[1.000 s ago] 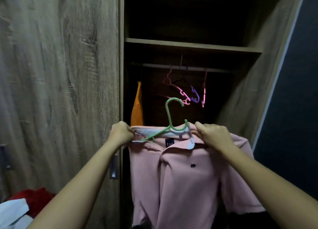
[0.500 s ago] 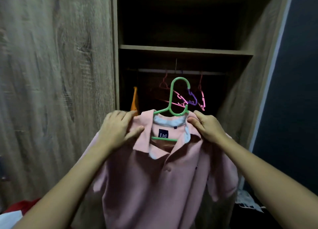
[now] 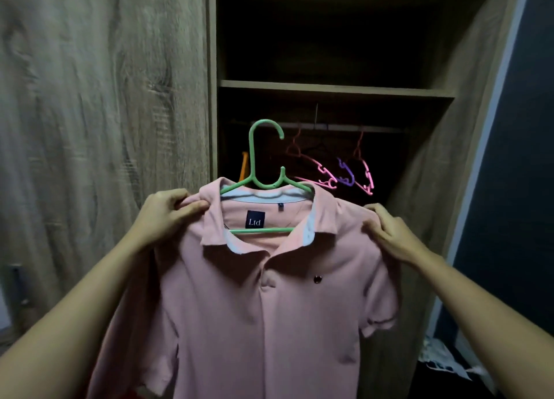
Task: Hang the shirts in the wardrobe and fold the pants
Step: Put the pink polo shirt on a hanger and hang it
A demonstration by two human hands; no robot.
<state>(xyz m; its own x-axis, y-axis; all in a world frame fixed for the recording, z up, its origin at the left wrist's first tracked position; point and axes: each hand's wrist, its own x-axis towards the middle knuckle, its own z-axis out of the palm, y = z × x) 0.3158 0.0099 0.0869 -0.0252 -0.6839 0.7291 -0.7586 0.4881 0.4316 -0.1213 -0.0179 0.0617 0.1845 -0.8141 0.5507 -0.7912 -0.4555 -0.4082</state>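
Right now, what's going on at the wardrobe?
A person holds a pink polo shirt up in front of the open wardrobe, left hand and right hand each gripping a shoulder. The shirt is on a green hanger, whose hook looks not yet on the rail, where empty hangers hang.

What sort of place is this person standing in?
Probably a bedroom at home: an open wooden wardrobe with a clothes rail, spare plastic hangers on it, and a pink polo shirt on a green hanger.
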